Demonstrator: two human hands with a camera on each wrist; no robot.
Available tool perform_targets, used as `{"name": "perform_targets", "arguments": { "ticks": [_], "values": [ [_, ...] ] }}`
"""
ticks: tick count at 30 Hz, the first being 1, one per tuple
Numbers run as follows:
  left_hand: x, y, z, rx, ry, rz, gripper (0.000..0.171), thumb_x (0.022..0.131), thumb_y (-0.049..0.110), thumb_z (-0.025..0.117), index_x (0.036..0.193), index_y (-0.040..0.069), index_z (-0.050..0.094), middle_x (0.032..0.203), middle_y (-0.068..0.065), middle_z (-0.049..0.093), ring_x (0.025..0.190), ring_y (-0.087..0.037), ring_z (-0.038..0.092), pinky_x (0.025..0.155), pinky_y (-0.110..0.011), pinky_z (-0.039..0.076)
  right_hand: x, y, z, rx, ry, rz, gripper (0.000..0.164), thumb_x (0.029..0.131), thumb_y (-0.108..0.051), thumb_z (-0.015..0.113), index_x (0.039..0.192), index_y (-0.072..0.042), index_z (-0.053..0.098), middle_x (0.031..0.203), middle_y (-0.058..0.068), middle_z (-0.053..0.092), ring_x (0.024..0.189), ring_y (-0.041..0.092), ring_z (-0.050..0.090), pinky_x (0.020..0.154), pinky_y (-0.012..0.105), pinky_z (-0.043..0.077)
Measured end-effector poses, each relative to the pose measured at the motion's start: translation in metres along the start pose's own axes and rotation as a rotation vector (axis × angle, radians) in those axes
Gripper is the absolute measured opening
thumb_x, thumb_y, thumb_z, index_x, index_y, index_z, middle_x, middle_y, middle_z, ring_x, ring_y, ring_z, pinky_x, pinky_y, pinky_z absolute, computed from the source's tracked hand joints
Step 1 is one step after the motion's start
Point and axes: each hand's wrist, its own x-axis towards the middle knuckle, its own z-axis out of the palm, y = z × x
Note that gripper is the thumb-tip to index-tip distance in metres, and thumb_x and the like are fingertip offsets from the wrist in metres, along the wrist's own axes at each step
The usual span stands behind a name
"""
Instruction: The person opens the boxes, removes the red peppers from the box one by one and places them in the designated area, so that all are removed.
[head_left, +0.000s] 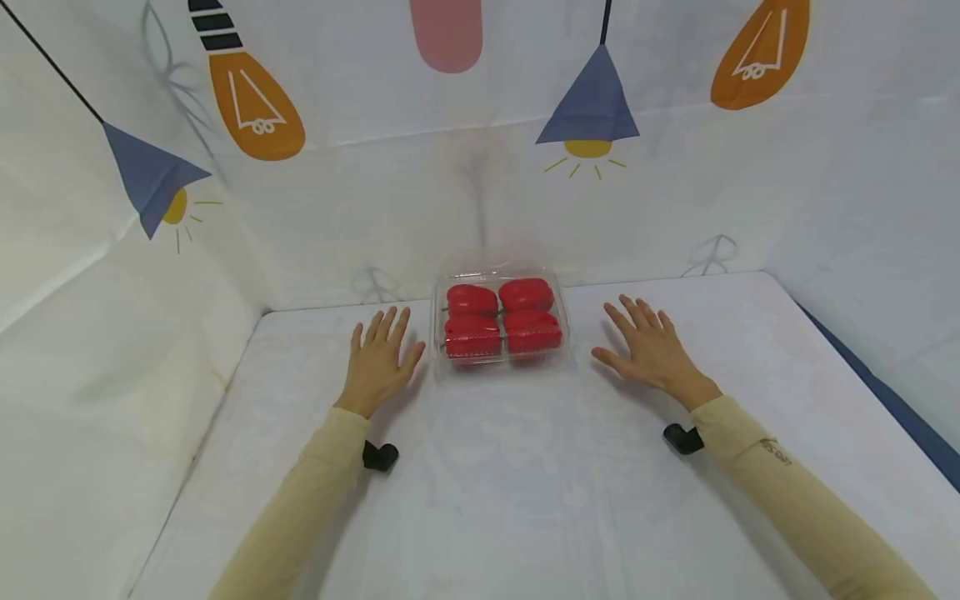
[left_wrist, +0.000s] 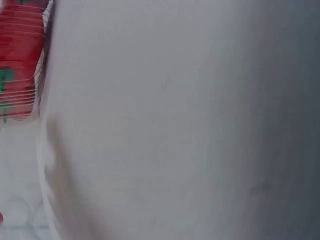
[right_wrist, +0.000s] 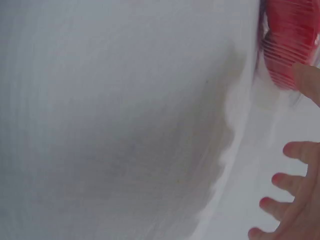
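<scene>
At the back middle of the table stands a clear plastic box (head_left: 502, 358) with several glossy red, rounded things (head_left: 530, 331) inside. Green patches (left_wrist: 6, 77) show among the red in the left wrist view. To the box's left is my left hand (head_left: 377, 360), palm down with spread fingers and thumb toward the box. My right hand (head_left: 651, 348) is over the table on the other side, its fingers also spread. Neither hand holds anything, and both are apart from the box in the head view. Only a fingertip of the left hand shows in its wrist view.
A white cover lies over the table (head_left: 517, 483). Behind it hangs a white sheet (head_left: 375, 200) printed with lamps and bulbs, which also encloses the left and right sides. A dark blue strip (head_left: 885, 400) runs along the right table edge. Each wrist carries a small black device (head_left: 381, 457).
</scene>
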Motion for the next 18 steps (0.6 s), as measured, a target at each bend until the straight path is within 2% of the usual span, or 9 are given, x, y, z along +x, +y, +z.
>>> {"name": "perform_targets", "arguments": {
  "ticks": [2, 5, 7, 9, 11, 14, 18],
  "values": [
    [-0.002, 0.002, 0.002, -0.155, 0.022, 0.012, 0.058, 0.098, 0.042, 0.04, 0.149, 0.015, 0.029, 0.15, -0.013, 0.036, 0.139, -0.033, 0.031, 0.114, -0.054, 0.021, -0.001, -0.003, 0.0, 0.044, 0.0, -0.019, 0.081, 0.087, -0.056, 0.054, 0.15, -0.013, 0.025, 0.154, 0.019, 0.02, 0.139, 0.044, 0.02, 0.108, 0.066, 0.017],
    [-0.006, 0.008, 0.006, -0.463, 0.009, 0.024, 0.054, 0.1, 0.033, 0.042, 0.149, 0.014, 0.028, 0.149, -0.012, 0.038, 0.138, -0.03, 0.034, 0.111, -0.051, 0.029, -0.004, -0.01, -0.002, 0.122, 0.007, -0.052, 0.082, 0.086, -0.053, 0.058, 0.15, -0.016, 0.024, 0.154, 0.016, 0.022, 0.137, 0.041, 0.026, 0.105, 0.065, 0.025],
    [-0.009, 0.013, 0.009, -0.643, -0.026, -0.007, 0.055, 0.101, 0.031, 0.041, 0.151, 0.018, 0.022, 0.151, -0.011, 0.034, 0.14, -0.027, 0.031, 0.112, -0.05, 0.029, -0.006, -0.015, -0.003, 0.16, 0.014, -0.073, 0.083, 0.085, -0.052, 0.061, 0.151, -0.017, 0.022, 0.153, 0.014, 0.022, 0.136, 0.039, 0.028, 0.103, 0.065, 0.029],
    [-0.01, 0.017, 0.014, -0.778, -0.058, -0.042, 0.057, 0.101, 0.03, 0.041, 0.152, 0.021, 0.016, 0.153, -0.012, 0.028, 0.142, -0.026, 0.027, 0.112, -0.05, 0.028, -0.008, -0.02, -0.003, 0.193, 0.021, -0.087, 0.085, 0.084, -0.05, 0.063, 0.151, -0.018, 0.021, 0.154, 0.012, 0.022, 0.137, 0.037, 0.028, 0.103, 0.064, 0.031],
    [-0.011, 0.021, 0.017, -0.878, -0.082, -0.082, 0.059, 0.102, 0.029, 0.041, 0.152, 0.025, 0.01, 0.156, -0.011, 0.022, 0.143, -0.026, 0.024, 0.114, -0.051, 0.025, -0.009, -0.025, -0.001, 0.216, 0.03, -0.1, 0.087, 0.084, -0.05, 0.064, 0.151, -0.019, 0.019, 0.154, 0.01, 0.021, 0.138, 0.035, 0.027, 0.103, 0.063, 0.033],
    [-0.013, 0.03, 0.016, -0.995, -0.117, -0.111, 0.064, 0.102, 0.024, 0.041, 0.153, 0.022, 0.003, 0.157, -0.013, 0.014, 0.145, -0.031, 0.019, 0.115, -0.053, 0.019, -0.01, -0.03, 0.002, 0.244, 0.042, -0.103, 0.089, 0.083, -0.05, 0.064, 0.152, -0.022, 0.015, 0.156, 0.007, 0.019, 0.14, 0.033, 0.026, 0.101, 0.062, 0.036],
    [-0.015, 0.046, 0.008, -1.048, -0.154, -0.144, 0.074, 0.099, 0.019, 0.047, 0.153, 0.015, -0.004, 0.159, -0.014, 0.007, 0.146, -0.034, 0.013, 0.116, -0.052, 0.017, -0.009, -0.036, 0.007, 0.289, 0.075, -0.123, 0.092, 0.083, -0.049, 0.066, 0.153, -0.024, 0.011, 0.157, 0.004, 0.014, 0.14, 0.032, 0.025, 0.099, 0.061, 0.039]
  ]
}}
